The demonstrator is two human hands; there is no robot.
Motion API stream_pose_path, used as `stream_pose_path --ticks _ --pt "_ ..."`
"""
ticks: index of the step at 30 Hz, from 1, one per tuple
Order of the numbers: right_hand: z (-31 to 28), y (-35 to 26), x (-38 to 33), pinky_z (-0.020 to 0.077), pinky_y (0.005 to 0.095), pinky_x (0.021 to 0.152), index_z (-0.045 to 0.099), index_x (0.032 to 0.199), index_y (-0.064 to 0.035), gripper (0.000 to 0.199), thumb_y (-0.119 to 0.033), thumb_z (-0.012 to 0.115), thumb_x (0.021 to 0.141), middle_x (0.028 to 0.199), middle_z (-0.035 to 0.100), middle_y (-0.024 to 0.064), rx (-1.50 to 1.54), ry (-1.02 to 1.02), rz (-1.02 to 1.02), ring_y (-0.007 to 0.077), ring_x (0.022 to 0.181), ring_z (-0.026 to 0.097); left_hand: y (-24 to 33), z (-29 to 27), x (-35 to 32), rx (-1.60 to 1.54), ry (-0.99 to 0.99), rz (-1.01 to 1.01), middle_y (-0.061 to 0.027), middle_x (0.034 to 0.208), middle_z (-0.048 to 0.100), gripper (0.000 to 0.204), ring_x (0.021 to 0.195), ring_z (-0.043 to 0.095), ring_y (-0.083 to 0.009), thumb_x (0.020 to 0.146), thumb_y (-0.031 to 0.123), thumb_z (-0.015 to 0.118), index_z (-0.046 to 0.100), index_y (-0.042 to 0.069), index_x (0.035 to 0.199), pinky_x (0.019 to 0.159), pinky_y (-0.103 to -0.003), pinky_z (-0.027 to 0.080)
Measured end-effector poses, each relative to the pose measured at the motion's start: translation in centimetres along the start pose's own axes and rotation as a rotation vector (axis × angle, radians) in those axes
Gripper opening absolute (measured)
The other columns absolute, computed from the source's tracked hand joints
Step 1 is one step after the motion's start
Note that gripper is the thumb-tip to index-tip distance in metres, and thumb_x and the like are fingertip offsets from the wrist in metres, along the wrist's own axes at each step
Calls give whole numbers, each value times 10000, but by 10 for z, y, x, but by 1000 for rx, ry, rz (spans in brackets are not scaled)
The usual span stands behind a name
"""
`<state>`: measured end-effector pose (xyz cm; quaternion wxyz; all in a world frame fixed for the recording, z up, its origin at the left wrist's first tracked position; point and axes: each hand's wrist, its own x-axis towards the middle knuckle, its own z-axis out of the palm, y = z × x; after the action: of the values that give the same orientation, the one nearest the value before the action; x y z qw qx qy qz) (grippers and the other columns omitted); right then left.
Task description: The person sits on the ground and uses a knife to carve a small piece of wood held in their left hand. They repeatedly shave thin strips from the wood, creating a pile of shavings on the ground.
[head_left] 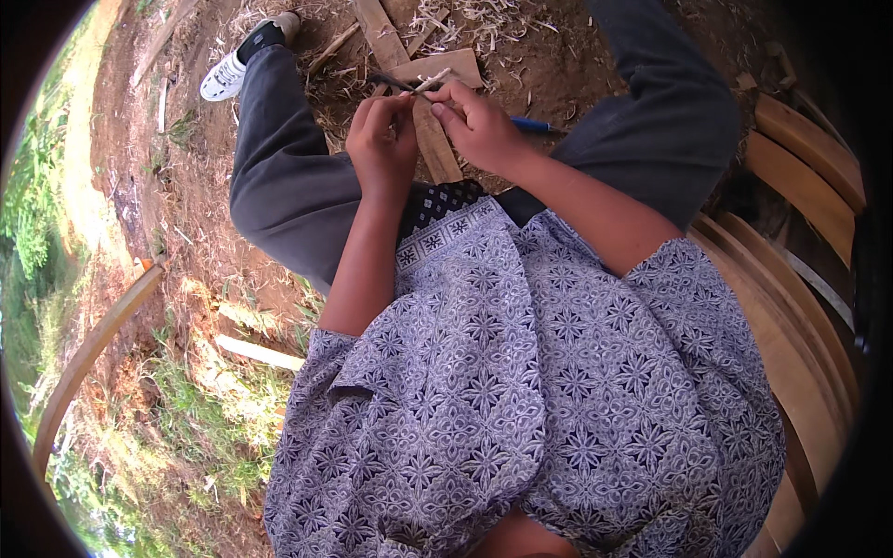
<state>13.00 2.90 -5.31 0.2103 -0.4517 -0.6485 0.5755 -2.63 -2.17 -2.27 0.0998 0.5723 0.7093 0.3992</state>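
Both hands meet in front of my lap, over pieces of board on the ground. My left hand (383,139) is closed in a pinch, its fingertips at a thin dark twig-like piece (393,83). Close beside it, my right hand (479,126) pinches with thumb and forefinger near a pale, thin strip (434,80). The dark and pale pieces meet at the fingertips; whether they are joined, I cannot tell. Just past my right wrist lies a slim blue object (531,124), partly hidden by the arm.
Flat wooden boards (435,149) lie crossed between my spread legs, with pale shavings (502,20) scattered on the brown soil. Long planks (791,316) are stacked at my right. On the left are a curved-looking wooden beam (98,349) and grass (209,409).
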Motion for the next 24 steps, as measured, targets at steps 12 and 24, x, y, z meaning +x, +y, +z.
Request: stream_pose_path --ticks 12,24 --pt "-7 40 19 536 366 786 612 1189 -62 214 -194 618 1021 967 730 127 -218 33 294 272 894 722 3 0 3 -5 -7 11 -103 861 714 90 723 696 -200 862 6 774 687 13 883 672 -315 544" --pt "-11 85 37 532 436 893 560 1309 -169 331 -290 551 1001 1110 725 144 -17 -130 434 323 1057 705 9 -3 0 -57 -124 -2 -128 935 685 102 799 713 -224 857 -23 744 658 4 904 709 -331 560"
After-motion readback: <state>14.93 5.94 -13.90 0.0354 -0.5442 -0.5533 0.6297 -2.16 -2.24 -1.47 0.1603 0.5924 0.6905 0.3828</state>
